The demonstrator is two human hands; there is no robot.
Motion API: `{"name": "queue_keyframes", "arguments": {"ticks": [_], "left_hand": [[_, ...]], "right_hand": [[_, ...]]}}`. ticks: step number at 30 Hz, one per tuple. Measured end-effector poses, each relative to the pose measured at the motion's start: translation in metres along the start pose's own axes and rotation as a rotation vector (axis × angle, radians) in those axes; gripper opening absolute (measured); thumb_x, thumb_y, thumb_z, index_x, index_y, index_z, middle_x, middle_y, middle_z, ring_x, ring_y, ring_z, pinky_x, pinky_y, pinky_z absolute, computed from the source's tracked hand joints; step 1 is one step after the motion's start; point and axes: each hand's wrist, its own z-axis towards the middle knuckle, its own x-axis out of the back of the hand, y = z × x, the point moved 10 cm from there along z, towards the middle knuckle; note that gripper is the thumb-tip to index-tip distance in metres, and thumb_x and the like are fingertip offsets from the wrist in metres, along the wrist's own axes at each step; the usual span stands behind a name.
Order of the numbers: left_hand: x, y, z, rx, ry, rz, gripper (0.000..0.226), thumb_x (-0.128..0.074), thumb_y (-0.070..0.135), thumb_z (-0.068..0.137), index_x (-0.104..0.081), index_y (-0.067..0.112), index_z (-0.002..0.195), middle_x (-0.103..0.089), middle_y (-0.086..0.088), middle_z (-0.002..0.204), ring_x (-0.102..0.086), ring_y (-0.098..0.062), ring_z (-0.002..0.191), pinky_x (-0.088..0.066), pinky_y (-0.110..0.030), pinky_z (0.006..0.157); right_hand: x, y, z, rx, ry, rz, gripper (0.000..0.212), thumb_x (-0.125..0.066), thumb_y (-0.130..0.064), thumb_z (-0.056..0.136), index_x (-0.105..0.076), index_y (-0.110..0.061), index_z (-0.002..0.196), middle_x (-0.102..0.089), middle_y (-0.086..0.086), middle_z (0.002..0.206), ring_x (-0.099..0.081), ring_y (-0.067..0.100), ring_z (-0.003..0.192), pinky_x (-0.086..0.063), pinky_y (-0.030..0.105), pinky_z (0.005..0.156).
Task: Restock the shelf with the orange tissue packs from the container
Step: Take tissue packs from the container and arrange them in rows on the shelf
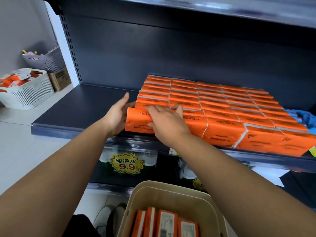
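Note:
Several rows of orange tissue packs (222, 106) cover the right part of the dark shelf (82, 106). At the front left corner of that block stands one orange pack (138, 119). My left hand (118, 115) lies flat against its left end, fingers straight. My right hand (164, 120) rests on its top and front face, with the thumb beyond the pack's far edge. Below, at the bottom of the view, a beige container (171, 194) holds several more orange packs (164, 223).
A white slatted basket (29, 93) with orange packs sits on the floor at left, with a cardboard box (59, 79) and a grey basket (44, 60) behind it. Blue packs (302, 117) lie at the shelf's right. A lower shelf carries bottles with a 9.9 price tag (127, 164).

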Motion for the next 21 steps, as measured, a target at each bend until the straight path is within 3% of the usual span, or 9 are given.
{"name": "queue_keyframes", "arguments": {"ticks": [3, 6, 9, 15, 18, 21], "left_hand": [[0.004, -0.007, 0.005, -0.014, -0.005, 0.011, 0.076, -0.024, 0.072, 0.092, -0.053, 0.019, 0.137, -0.061, -0.013, 0.131, -0.058, -0.031, 0.122, -0.040, -0.054, 0.106], [0.007, -0.011, 0.006, -0.044, 0.008, 0.054, 0.071, -0.023, 0.071, 0.093, -0.053, 0.025, 0.137, -0.061, -0.007, 0.133, -0.056, -0.027, 0.125, -0.034, -0.053, 0.111], [0.001, -0.005, 0.000, -0.113, 0.014, 0.097, 0.059, -0.029, 0.057, 0.098, -0.054, 0.021, 0.136, -0.063, -0.006, 0.131, -0.058, -0.025, 0.122, -0.035, -0.050, 0.111], [-0.008, -0.004, -0.005, -0.191, 0.001, 0.078, 0.048, -0.045, 0.029, 0.093, -0.050, 0.020, 0.139, -0.060, -0.007, 0.134, -0.057, -0.026, 0.124, -0.040, -0.047, 0.107], [-0.005, -0.009, -0.002, -0.172, 0.112, 0.056, 0.039, -0.038, 0.034, 0.101, -0.052, 0.026, 0.137, -0.065, -0.005, 0.128, -0.061, -0.023, 0.118, -0.043, -0.050, 0.105], [-0.006, -0.012, -0.006, -0.150, 0.246, 0.082, 0.040, -0.033, 0.046, 0.103, -0.053, 0.031, 0.134, -0.069, -0.001, 0.118, -0.066, -0.019, 0.109, -0.050, -0.047, 0.099]], "right_hand": [[-0.012, 0.007, 0.005, -0.029, -0.015, -0.073, 0.033, -0.047, -0.030, 0.100, -0.043, -0.022, 0.131, -0.057, -0.001, 0.128, -0.046, 0.022, 0.118, -0.021, 0.041, 0.096], [-0.015, 0.011, 0.005, -0.017, -0.012, -0.118, 0.036, -0.048, -0.025, 0.100, -0.042, -0.023, 0.135, -0.054, -0.001, 0.128, -0.044, 0.022, 0.119, -0.021, 0.040, 0.095], [-0.015, 0.007, 0.005, 0.025, 0.018, -0.175, 0.036, -0.050, -0.012, 0.096, -0.047, -0.023, 0.130, -0.053, -0.001, 0.123, -0.045, 0.022, 0.117, -0.023, 0.039, 0.091], [-0.018, 0.017, 0.000, -0.077, 0.071, -0.170, 0.053, -0.059, -0.020, 0.092, -0.038, -0.024, 0.141, -0.040, 0.004, 0.139, -0.037, 0.026, 0.130, -0.025, 0.043, 0.100], [-0.021, 0.023, -0.005, -0.155, 0.046, -0.148, 0.059, -0.052, -0.022, 0.094, -0.028, -0.022, 0.148, -0.029, 0.004, 0.153, -0.020, 0.025, 0.145, -0.006, 0.053, 0.112], [-0.032, 0.025, -0.009, -0.197, -0.063, -0.116, 0.067, -0.042, -0.019, 0.095, -0.011, -0.020, 0.154, -0.015, 0.001, 0.161, -0.008, 0.020, 0.150, 0.011, 0.057, 0.114]]}}
